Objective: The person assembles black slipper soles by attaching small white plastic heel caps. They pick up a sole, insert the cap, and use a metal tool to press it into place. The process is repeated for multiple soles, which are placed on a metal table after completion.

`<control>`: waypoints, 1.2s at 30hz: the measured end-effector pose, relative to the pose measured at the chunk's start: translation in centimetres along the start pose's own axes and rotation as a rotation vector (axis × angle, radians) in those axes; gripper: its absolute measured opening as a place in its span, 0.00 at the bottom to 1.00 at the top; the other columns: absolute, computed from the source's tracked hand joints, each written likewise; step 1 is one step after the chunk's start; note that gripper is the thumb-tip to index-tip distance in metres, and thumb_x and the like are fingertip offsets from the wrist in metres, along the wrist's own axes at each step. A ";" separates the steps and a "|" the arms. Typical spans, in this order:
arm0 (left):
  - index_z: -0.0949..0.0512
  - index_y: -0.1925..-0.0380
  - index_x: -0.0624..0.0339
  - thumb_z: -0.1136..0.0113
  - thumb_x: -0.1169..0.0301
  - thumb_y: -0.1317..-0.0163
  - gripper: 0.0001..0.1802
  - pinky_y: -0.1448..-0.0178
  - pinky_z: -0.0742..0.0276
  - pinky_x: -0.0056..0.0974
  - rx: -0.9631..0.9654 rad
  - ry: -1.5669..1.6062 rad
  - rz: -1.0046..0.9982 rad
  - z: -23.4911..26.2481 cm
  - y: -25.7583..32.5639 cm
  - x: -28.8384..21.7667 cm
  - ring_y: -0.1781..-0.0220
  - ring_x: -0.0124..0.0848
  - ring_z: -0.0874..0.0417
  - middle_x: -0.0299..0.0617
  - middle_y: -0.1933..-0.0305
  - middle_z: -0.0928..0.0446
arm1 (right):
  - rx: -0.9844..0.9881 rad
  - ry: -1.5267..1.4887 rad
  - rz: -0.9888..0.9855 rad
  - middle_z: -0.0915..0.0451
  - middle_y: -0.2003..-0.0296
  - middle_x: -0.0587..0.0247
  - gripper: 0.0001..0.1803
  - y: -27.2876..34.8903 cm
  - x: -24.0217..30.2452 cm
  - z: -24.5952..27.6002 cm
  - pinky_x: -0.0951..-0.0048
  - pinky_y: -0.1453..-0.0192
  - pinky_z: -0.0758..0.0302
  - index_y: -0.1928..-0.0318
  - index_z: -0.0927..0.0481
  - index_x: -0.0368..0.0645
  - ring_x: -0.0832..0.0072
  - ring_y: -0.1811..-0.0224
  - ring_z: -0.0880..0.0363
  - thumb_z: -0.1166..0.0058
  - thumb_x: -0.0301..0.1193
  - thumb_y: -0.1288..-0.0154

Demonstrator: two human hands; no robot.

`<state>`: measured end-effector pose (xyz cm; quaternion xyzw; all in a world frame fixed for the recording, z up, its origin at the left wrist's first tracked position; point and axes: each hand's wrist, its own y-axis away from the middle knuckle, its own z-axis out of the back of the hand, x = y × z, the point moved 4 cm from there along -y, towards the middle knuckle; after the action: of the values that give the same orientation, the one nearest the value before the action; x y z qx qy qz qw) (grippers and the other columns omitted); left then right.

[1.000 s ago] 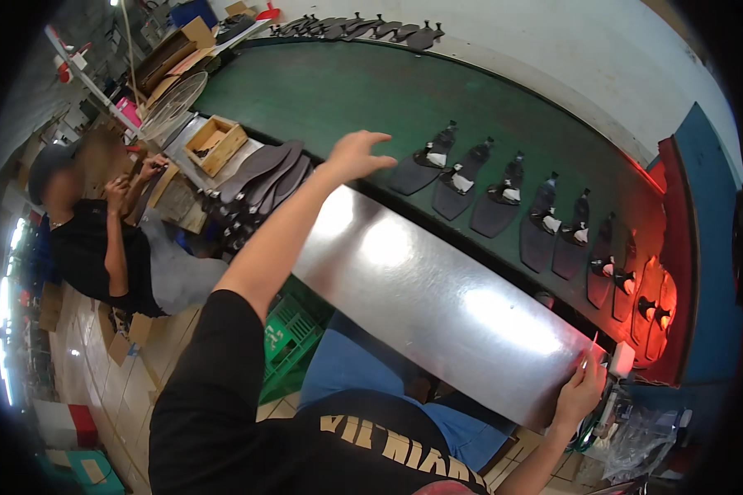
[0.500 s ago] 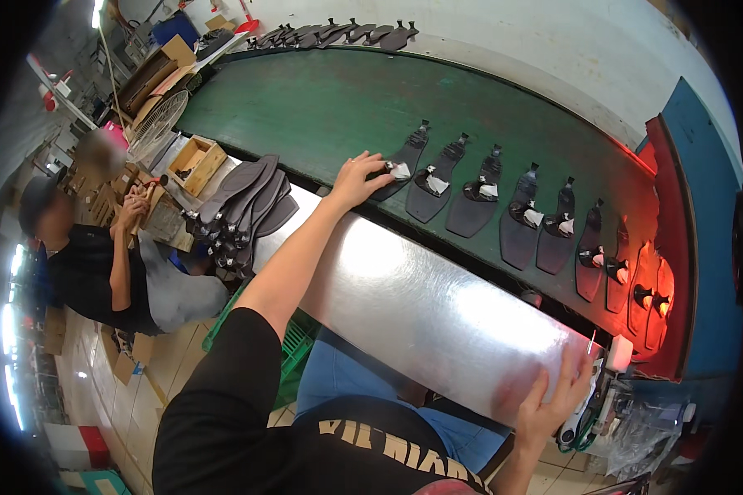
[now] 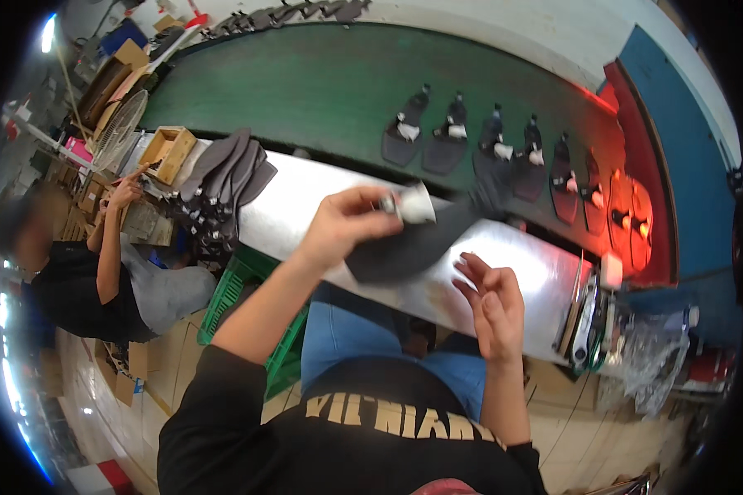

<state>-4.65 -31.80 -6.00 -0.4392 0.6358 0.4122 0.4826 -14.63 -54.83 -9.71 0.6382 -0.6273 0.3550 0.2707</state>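
Above the shiny metal table [image 3: 289,194], my left hand [image 3: 343,227] grips a dark sandal [image 3: 413,252] by its strap, where a white wrapping [image 3: 415,205] sticks out. The sole is blurred and tilted, its narrow end pointing to the right. My right hand [image 3: 495,309] hovers just right of the sandal, fingers apart and empty, not touching it. Beyond the table, a row of similar dark sandals [image 3: 402,147] with white-wrapped straps lies on the green conveyor belt [image 3: 289,99].
Dark soles with straps [image 3: 227,177] are heaped at the table's left, beside a wooden box [image 3: 168,155]. A red-lit opening [image 3: 636,165] stands at the belt's right end. Tools [image 3: 586,322] lie at the table's right edge. A green crate [image 3: 243,289] and a seated co-worker [image 3: 99,276] are at left.
My left hand has lifted the leftmost sandal off the belt and brought it toward me over the table. My right hand has left the table's right end and moved leftward, near it.
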 end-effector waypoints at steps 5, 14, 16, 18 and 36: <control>0.18 0.59 0.66 0.36 0.84 0.49 0.15 0.45 0.24 0.36 0.149 0.366 0.041 -3.4 7.2 4.6 0.50 0.30 0.19 0.48 0.48 0.21 | 0.062 -0.067 -0.021 0.26 0.45 0.43 0.25 0.2 -0.1 -2.7 0.58 0.32 0.36 0.45 0.31 0.30 0.58 0.42 0.26 0.41 0.33 0.38; 0.18 0.57 0.66 0.35 0.86 0.47 0.16 0.43 0.25 0.32 0.112 0.373 -0.001 -2.4 7.8 6.2 0.47 0.28 0.21 0.43 0.46 0.22 | -0.064 0.053 0.131 0.32 0.60 0.59 0.26 0.5 1.6 -2.6 0.74 0.57 0.31 0.48 0.33 0.36 0.74 0.62 0.32 0.42 0.37 0.41; 0.18 0.57 0.65 0.35 0.85 0.46 0.16 0.44 0.24 0.32 0.125 0.340 0.027 -2.6 7.7 6.4 0.47 0.28 0.21 0.42 0.46 0.22 | -0.007 0.280 0.138 0.35 0.65 0.65 0.19 0.5 2.2 -2.4 0.77 0.58 0.36 0.63 0.35 0.43 0.78 0.64 0.36 0.37 0.35 0.45; 0.18 0.56 0.65 0.35 0.84 0.47 0.16 0.45 0.25 0.31 0.096 0.270 0.020 -2.4 7.9 5.8 0.47 0.28 0.21 0.42 0.45 0.23 | -0.002 0.574 0.204 0.37 0.68 0.68 0.16 0.6 2.1 -1.9 0.80 0.62 0.40 0.64 0.36 0.44 0.81 0.68 0.40 0.39 0.30 0.41; 0.21 0.53 0.64 0.39 0.82 0.44 0.17 0.56 0.16 0.34 0.127 0.375 0.139 -3.6 7.1 6.8 0.51 0.32 0.17 0.49 0.49 0.20 | -0.013 0.594 0.095 0.22 0.60 0.58 0.22 4.7 1.7 -1.6 0.71 0.48 0.29 0.57 0.24 0.36 0.70 0.55 0.24 0.32 0.18 0.55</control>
<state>-13.36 -34.38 -11.17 -0.4321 0.7678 0.3148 0.3530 -19.50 -54.89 -7.89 0.4748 -0.5520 0.5343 0.4294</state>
